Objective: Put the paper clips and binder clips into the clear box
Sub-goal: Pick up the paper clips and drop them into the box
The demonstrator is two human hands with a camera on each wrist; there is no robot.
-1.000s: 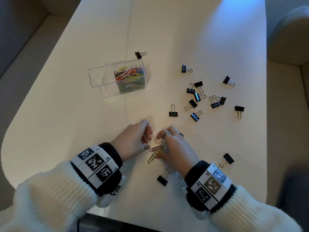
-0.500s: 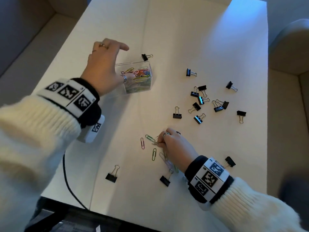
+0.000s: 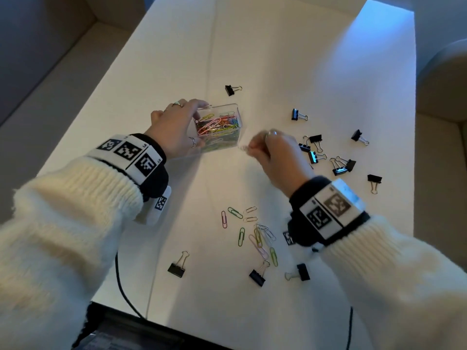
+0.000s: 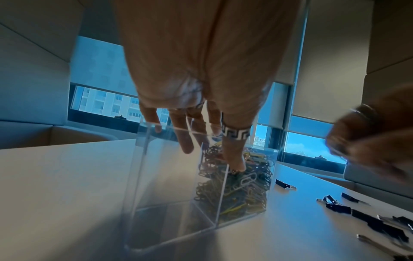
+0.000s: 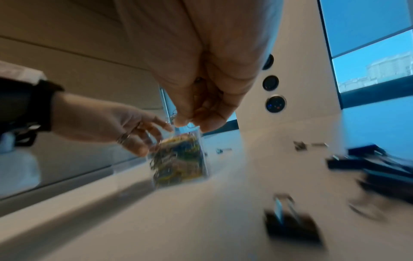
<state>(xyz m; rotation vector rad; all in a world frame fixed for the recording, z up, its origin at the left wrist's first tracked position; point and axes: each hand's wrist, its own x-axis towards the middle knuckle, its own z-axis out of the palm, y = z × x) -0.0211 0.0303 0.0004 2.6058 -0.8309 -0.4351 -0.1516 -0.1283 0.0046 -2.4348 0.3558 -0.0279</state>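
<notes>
The clear box (image 3: 228,108) stands mid-table, its right compartment full of coloured paper clips (image 3: 218,123). My left hand (image 3: 199,122) grips the box from the left, fingers over the far rim and thumb on the near wall; the left wrist view shows these fingers (image 4: 186,141) over the box (image 4: 156,185). My right hand (image 3: 249,149) hovers just right of the box and pinches a few silvery paper clips (image 3: 243,147), blurred by motion. More loose paper clips (image 3: 255,233) lie near the front. Black binder clips (image 3: 317,145) are scattered to the right.
Single binder clips lie behind the box (image 3: 231,89), at the front left (image 3: 177,267) and at the front (image 3: 259,274). The white table (image 3: 278,59) ends in a near edge where a black cable (image 3: 121,286) hangs. Padded seating surrounds the table.
My left hand left the paper clip pile, reached the box and now grips it. My right hand rose from the pile with clips and moved up beside the box.
</notes>
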